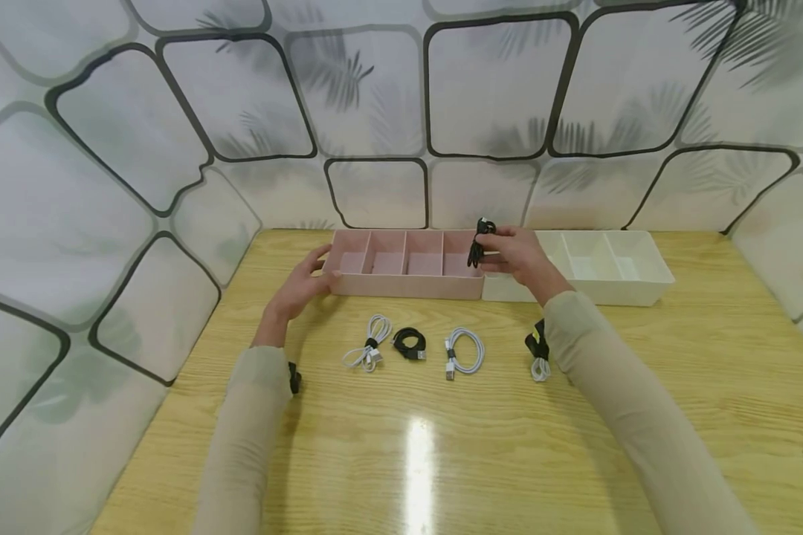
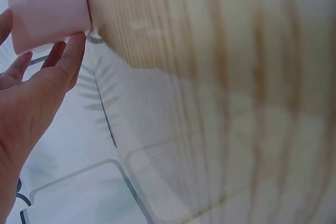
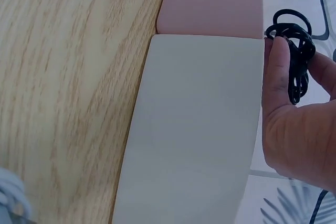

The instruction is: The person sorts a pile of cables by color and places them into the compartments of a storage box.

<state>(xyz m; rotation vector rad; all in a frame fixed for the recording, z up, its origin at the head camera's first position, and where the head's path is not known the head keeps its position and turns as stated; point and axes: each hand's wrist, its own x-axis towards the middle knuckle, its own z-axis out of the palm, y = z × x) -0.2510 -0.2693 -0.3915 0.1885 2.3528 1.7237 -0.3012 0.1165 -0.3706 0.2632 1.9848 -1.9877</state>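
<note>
My right hand (image 1: 517, 256) pinches a coiled black cable (image 1: 479, 241) between thumb and fingers, above the right end of the pink divided box (image 1: 408, 286). Seen from the right wrist, the cable bundle (image 3: 299, 61) is looped and hangs beyond the cream box's rim. At the pink box's left end, my left hand (image 1: 297, 286) touches the wall with fairly straight fingers; the left wrist view shows these fingers (image 2: 68, 59) against the end. In front lie a white cable (image 1: 377, 332), a black cable (image 1: 410, 343) and another white cable (image 1: 468, 368), each coiled.
A cream divided box (image 1: 632, 291) adjoins the pink box on the right. Near the right forearm lies a white cable bundle (image 1: 540, 369) with a black wrap. A dark object (image 1: 294, 377) shows beside the left sleeve. A patterned wall covering (image 1: 375, 96) rises behind the wooden table (image 1: 482, 461).
</note>
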